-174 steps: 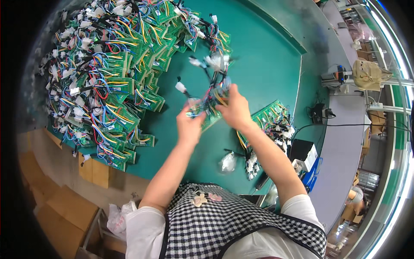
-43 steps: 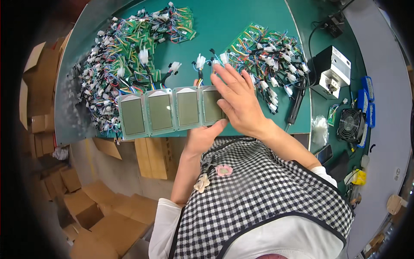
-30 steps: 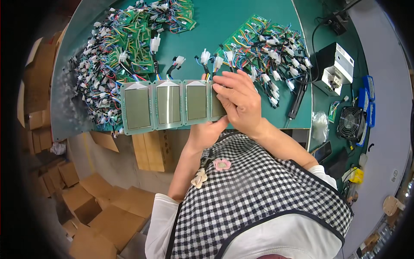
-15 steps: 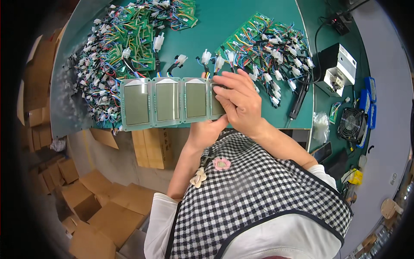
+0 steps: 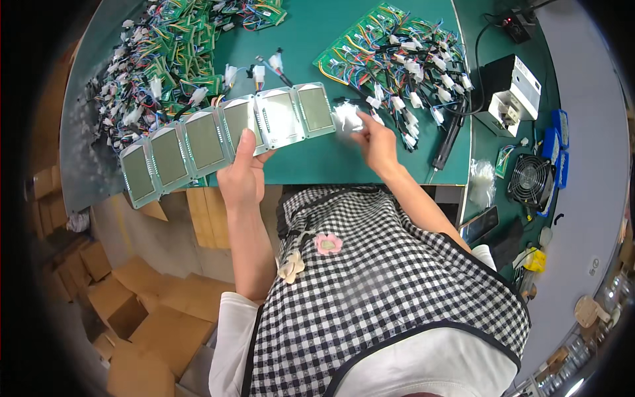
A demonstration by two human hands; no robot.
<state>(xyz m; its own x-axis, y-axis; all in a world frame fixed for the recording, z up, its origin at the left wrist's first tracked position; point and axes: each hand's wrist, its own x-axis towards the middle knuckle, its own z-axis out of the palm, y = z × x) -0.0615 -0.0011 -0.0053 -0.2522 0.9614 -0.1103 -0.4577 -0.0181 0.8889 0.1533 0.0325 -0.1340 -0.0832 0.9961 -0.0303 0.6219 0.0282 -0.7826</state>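
Bench [image 5: 307, 162] pt.-hidden behind LCD strip [image 5: 237, 118]

A fisheye camera is sitting on the person's head, the left one of a side-by-side pair, and is facing down from close above the checked apron [image 5: 383, 284]. It is looking past the left hand [image 5: 241, 175] and the right hand [image 5: 379, 142], within arm's reach, onto the green table [image 5: 304, 162] across the top. Its wide lens is also taking in cardboard boxes [image 5: 155, 337] at lower left and bending the grey surface [image 5: 585, 172] along the right.
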